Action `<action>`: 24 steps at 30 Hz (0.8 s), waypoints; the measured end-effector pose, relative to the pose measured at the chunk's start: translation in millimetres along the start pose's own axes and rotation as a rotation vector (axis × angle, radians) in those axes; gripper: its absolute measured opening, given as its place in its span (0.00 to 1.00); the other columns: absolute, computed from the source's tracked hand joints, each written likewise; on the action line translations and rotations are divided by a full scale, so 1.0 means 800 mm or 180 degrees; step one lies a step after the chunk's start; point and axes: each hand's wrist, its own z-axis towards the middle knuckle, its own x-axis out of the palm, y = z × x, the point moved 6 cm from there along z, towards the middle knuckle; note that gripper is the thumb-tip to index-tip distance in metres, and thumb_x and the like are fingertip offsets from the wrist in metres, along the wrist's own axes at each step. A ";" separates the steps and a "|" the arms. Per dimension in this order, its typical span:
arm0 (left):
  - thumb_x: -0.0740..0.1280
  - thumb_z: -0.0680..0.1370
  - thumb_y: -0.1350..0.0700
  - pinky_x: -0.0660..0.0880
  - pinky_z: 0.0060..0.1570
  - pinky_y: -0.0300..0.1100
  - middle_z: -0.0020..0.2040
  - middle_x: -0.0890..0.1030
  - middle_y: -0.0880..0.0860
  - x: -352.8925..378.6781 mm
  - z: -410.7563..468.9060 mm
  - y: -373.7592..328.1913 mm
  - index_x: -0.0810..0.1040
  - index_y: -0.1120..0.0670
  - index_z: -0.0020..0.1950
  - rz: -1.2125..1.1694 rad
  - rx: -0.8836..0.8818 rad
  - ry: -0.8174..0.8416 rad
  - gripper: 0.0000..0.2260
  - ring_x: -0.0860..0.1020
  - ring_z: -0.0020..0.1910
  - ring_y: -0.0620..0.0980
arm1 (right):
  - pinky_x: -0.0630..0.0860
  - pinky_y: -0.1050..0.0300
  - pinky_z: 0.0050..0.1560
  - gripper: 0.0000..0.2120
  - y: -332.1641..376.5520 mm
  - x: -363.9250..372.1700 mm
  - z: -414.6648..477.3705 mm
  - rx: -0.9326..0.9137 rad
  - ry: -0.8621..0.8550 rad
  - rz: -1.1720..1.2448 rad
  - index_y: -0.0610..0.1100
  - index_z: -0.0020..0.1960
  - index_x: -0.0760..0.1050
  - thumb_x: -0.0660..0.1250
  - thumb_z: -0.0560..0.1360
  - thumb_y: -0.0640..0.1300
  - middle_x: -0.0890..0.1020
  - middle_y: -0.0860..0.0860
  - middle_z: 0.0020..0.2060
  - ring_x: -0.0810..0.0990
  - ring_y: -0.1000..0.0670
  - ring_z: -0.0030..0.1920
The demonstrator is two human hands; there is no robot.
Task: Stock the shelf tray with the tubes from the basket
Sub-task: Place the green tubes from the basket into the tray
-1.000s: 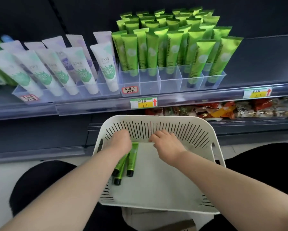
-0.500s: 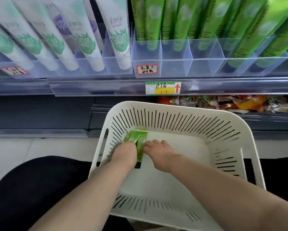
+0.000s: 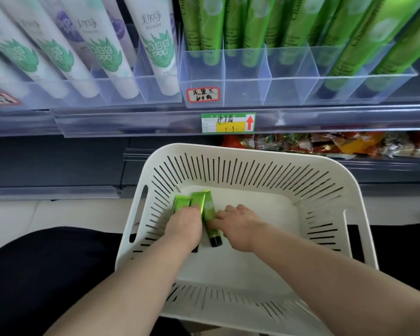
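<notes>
left hand (image 3: pixel 186 225) clamped on green tubes (image 3: pixel 207 209) (in basket (image 3: pixel 252 151)); right hand (image 3: pixel 240 226) touches one, grip unclear

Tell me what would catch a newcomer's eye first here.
A white slotted plastic basket fills the centre, with green black-capped tubes lying at its left, the left hand gripping them and the right hand touching one. Above, a clear plastic shelf tray holds standing green tubes, with white leaf-printed tubes to its left.

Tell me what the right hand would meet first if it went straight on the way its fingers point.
The right hand points left, toward the nearest green tube in the basket. It would meet that tube first. Its fingertips seem to touch it, though contact is unclear.
</notes>
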 end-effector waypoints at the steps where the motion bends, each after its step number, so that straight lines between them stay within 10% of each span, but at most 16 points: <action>1: 0.60 0.77 0.64 0.73 0.48 0.48 0.53 0.77 0.59 0.001 0.000 0.000 0.73 0.57 0.57 -0.0044 0.0021 0.0035 0.10 0.77 0.54 0.60 | 0.65 0.50 0.58 0.22 -0.001 0.002 -0.005 0.0015 0.0023 -0.0027 0.52 0.70 0.64 0.58 0.78 0.39 0.73 0.49 0.61 0.68 0.45 0.61; 17: 0.65 0.78 0.55 0.75 0.52 0.49 0.56 0.77 0.57 0.002 0.010 0.000 0.69 0.55 0.64 -0.0541 -0.0067 -0.0004 0.16 0.77 0.56 0.58 | 0.72 0.49 0.55 0.19 -0.021 0.023 -0.010 0.0471 0.0170 0.0648 0.52 0.67 0.71 0.64 0.76 0.48 0.67 0.46 0.59 0.72 0.42 0.59; 24: 0.69 0.76 0.52 0.71 0.39 0.47 0.47 0.75 0.54 -0.002 0.020 -0.001 0.66 0.57 0.59 -0.0524 -0.0349 -0.0090 0.18 0.78 0.47 0.56 | 0.74 0.51 0.49 0.19 -0.062 0.017 -0.013 0.1196 -0.0230 0.1337 0.43 0.57 0.69 0.69 0.73 0.52 0.71 0.47 0.53 0.76 0.43 0.52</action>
